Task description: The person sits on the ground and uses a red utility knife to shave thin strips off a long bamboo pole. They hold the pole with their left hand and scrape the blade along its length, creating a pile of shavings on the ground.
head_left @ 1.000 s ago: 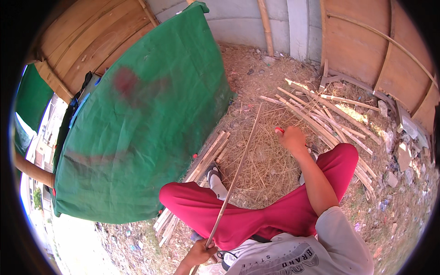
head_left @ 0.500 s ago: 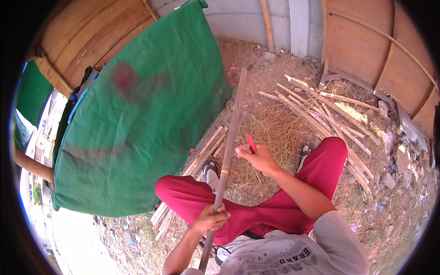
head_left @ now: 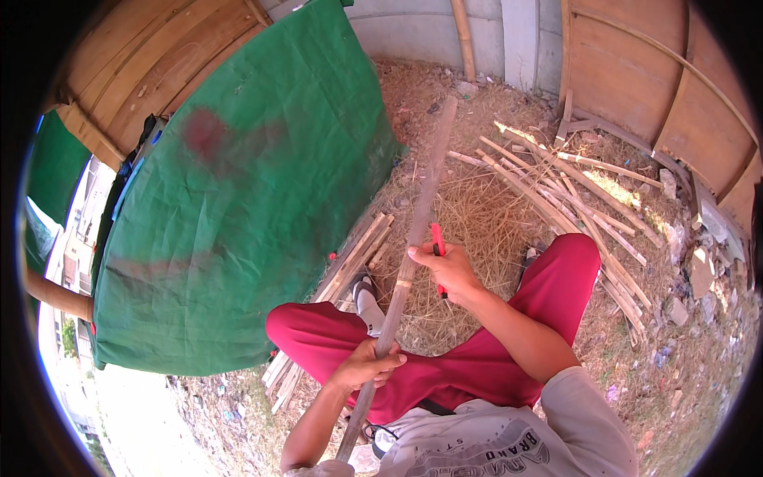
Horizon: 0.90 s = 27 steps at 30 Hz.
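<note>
A long split-bamboo strip (head_left: 429, 187) slants up and slightly right from beside my waist to above the straw. My left hand (head_left: 367, 366) is closed round its lower part, close to my left thigh. In my right hand (head_left: 455, 272) is a red and black utility knife (head_left: 438, 242), held upright in the closed fingers. The right thumb and fingertips are at the strip's side, above a pale joint in it. From here I cannot tell whether the knife's blade is out.
Dry straw and shavings (head_left: 461, 230) lie between my bent legs. A pile of bamboo strips (head_left: 572, 199) spreads to the right; more strips (head_left: 358, 254) lie by my left foot. A green tarpaulin (head_left: 254, 199) hangs at left. Rubble (head_left: 699, 274) lines the right wall.
The strip's far end has swung to the right. My right hand has come up against the strip, and the knife has turned more upright. The left hand keeps its grip.
</note>
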Each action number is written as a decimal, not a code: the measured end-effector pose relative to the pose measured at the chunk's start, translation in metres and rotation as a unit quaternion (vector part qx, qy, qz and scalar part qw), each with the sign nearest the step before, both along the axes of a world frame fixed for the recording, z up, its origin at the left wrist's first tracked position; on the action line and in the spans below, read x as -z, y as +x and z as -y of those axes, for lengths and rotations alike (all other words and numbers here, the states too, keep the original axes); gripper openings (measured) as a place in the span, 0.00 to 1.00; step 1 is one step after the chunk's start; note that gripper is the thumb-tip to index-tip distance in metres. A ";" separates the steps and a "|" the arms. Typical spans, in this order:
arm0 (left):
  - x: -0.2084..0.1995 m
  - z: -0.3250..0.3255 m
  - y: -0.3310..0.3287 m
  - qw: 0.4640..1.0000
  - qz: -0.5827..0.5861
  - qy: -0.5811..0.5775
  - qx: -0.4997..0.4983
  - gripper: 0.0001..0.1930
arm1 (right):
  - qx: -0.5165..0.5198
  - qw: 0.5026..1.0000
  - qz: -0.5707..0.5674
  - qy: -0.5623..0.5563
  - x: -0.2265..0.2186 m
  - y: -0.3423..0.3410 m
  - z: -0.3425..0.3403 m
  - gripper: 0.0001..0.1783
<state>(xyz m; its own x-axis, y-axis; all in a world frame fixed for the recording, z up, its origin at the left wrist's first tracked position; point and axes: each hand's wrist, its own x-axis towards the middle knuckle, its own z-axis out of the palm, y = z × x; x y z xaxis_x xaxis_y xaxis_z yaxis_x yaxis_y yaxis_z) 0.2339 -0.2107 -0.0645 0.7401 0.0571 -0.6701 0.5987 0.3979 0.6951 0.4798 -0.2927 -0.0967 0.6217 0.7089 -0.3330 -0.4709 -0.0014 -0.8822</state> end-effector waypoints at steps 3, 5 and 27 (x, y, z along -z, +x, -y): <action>-0.005 0.001 0.006 0.998 0.012 0.053 -0.010 0.11 | 0.029 0.999 0.032 0.032 0.005 0.004 -0.001 0.16; -0.003 -0.001 0.007 0.995 0.030 0.095 -0.008 0.11 | 0.036 0.999 0.012 0.023 0.004 0.005 -0.001 0.15; -0.001 0.002 0.028 0.940 0.029 0.336 -0.053 0.21 | -0.004 0.858 0.510 -0.056 -0.020 -0.001 0.020 0.23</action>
<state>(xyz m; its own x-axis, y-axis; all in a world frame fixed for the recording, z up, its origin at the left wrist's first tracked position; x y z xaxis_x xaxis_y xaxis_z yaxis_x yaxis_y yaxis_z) 0.2615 -0.2128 -0.0630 0.7401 0.5282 -0.4162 0.5346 -0.0866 0.8407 0.4788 -0.3122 -0.0766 0.6259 0.7130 0.3160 0.5465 -0.1120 -0.8299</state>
